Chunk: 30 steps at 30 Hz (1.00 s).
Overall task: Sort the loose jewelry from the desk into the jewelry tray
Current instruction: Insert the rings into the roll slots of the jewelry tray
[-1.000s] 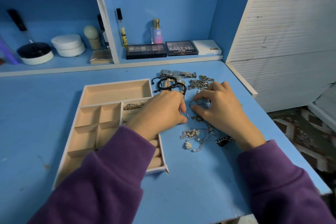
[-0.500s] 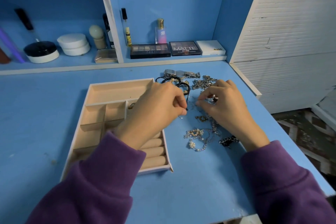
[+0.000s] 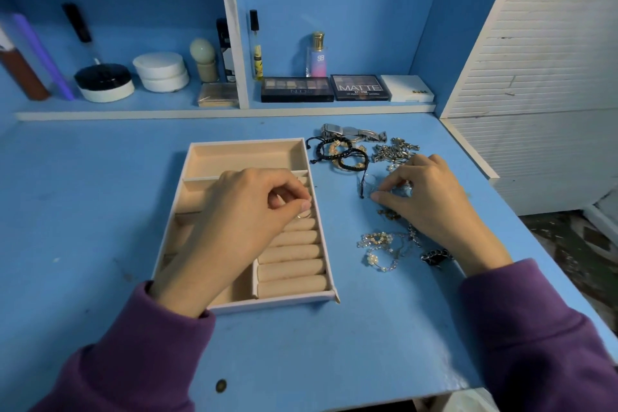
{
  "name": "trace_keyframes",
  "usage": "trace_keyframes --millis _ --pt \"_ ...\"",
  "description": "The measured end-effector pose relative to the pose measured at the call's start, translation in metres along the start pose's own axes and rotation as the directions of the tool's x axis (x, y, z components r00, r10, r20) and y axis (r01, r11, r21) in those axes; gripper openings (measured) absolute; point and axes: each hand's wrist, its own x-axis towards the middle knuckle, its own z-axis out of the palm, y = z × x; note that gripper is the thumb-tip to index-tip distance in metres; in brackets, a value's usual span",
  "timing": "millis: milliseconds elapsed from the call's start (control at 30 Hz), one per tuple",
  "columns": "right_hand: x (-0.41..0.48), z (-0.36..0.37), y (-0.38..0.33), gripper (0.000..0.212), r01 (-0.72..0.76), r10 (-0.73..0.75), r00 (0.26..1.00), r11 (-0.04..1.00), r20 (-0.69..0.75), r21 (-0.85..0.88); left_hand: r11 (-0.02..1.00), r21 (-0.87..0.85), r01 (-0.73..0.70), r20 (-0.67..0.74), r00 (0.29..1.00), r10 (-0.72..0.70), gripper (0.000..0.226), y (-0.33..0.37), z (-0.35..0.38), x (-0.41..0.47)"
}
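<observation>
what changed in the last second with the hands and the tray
The left hand drew away from the loose jewelry pile and moved left over the jewelry tray, pinching a small ring above the ring rolls. The right hand stayed at the pile; tray and pile unmoved.

Left sleeve [image 3: 133, 351]: purple fabric, covering the arm to the wrist.
Right sleeve [image 3: 535, 328]: the same purple, bunching in soft folds at the cuff.
Hands: left hand [image 3: 240, 221] and right hand [image 3: 431, 201] are showing bare past the cuffs.
</observation>
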Motion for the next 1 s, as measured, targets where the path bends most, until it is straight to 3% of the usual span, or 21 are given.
trace_keyframes --millis 133,300,433,733,1000 --pt "-0.001 0.003 -0.001 0.006 0.048 -0.048 0.997 0.999 -0.065 0.01 0.999 -0.045 0.0 -0.028 1.0 -0.001 0.005 -0.001 -0.002 0.0" --pt "-0.008 -0.007 -0.025 0.005 0.03 -0.023 0.999 0.902 -0.022 0.432 0.998 -0.063 -0.013 -0.045 0.999 0.01 0.007 -0.01 -0.007 0.0" --pt "-0.014 0.0 -0.052 0.005 0.063 -0.123 0.99 0.818 0.067 0.572 0.997 -0.047 -0.069 -0.021 0.997 0.068 0.007 -0.018 -0.01 -0.002" --pt "-0.01 0.021 -0.067 0.004 0.321 -0.36 0.933 0.851 0.016 0.416 0.994 0.036 -0.102 0.007 0.995 0.102 0.006 -0.025 -0.007 -0.001" --pt "-0.013 0.021 -0.067 0.011 0.327 -0.37 0.928 0.871 0.051 0.367 0.991 0.077 -0.113 0.062 0.992 0.108 0.006 -0.022 -0.009 -0.002"
